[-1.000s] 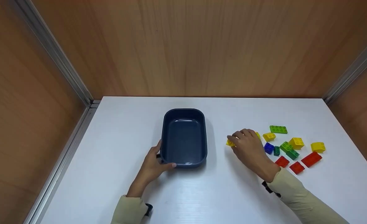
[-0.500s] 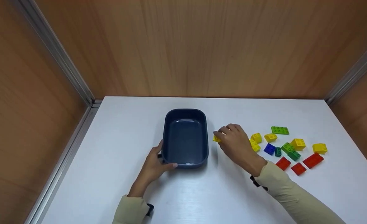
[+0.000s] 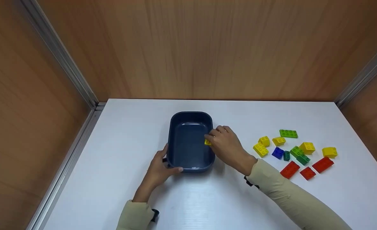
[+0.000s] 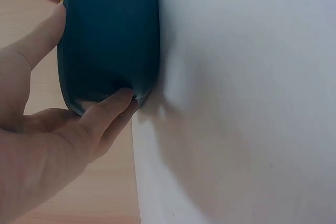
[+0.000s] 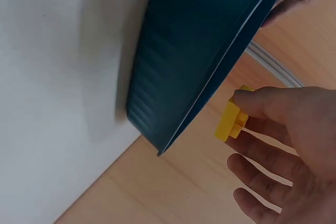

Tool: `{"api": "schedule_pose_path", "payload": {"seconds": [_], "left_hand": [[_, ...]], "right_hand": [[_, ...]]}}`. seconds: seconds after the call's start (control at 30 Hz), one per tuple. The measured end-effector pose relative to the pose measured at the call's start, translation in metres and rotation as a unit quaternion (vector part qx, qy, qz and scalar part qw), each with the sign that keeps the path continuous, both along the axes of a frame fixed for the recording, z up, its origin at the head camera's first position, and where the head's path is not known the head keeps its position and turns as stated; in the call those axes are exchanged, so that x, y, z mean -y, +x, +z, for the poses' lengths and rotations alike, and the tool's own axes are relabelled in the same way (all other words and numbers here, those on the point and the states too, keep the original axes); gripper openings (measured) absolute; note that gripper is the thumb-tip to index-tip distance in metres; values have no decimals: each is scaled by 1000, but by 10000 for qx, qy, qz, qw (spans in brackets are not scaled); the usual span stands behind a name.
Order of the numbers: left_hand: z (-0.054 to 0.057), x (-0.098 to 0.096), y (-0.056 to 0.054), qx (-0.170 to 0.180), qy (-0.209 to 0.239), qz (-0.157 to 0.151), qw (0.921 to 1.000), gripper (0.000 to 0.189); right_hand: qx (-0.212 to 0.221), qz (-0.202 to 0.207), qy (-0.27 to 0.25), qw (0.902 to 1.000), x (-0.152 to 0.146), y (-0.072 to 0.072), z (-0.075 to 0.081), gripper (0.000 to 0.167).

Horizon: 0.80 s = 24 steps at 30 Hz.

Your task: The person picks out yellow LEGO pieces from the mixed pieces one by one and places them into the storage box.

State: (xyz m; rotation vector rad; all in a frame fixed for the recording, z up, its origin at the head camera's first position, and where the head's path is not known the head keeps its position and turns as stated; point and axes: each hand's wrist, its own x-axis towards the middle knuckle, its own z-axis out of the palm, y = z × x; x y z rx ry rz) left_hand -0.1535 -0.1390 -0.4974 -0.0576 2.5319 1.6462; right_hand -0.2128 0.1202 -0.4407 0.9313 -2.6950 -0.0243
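Observation:
A dark blue rectangular bin (image 3: 188, 147) stands on the white table in the head view. My left hand (image 3: 158, 172) holds its near left corner, thumb at the rim and fingers against the outer wall. My right hand (image 3: 227, 147) is over the bin's right rim and pinches a yellow toy building brick (image 3: 207, 142). In the right wrist view this yellow brick (image 5: 229, 121) sits between thumb and fingertips, apart from the bin wall (image 5: 178, 51). The brick is mostly covered by the fingers in the head view.
Several loose bricks lie on the right of the white table (image 3: 89, 179), among them a yellow brick (image 3: 260, 149), a blue brick (image 3: 278, 153), a red brick (image 3: 323, 164) and a light green brick (image 3: 288, 133). Wooden panels (image 3: 188, 51) enclose the table at the back and sides.
My right hand has carried the yellow brick leftward from beside the other bricks to over the bin's right rim. The left hand and the bin stay in place.

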Motion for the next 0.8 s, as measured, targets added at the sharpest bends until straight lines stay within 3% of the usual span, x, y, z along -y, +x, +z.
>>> {"api": "schedule_pose_path", "payload": {"seconds": [0.5, 0.8], "left_hand": [[2, -1, 2, 92, -149, 42, 9998, 109], [2, -2, 2, 79, -330, 66, 9994, 109]], "right_hand": [[-35, 512, 372, 9980, 26, -12, -4, 27], [219, 703, 322, 9968, 38, -18, -1, 23]]}}
